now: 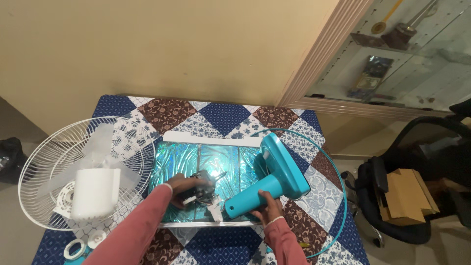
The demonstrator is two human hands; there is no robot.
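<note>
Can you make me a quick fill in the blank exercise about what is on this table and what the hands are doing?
1. The right hand grips the neck of the ____ fan base.
2. The left hand holds the fan ____.
3. The white wire guard lies on the person's ____ side.

Missing words: teal; motor; left

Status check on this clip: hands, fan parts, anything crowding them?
Left hand on grey motor. Right hand grips teal fan stand. White fan grille lies apart at left, not crowding.
</note>
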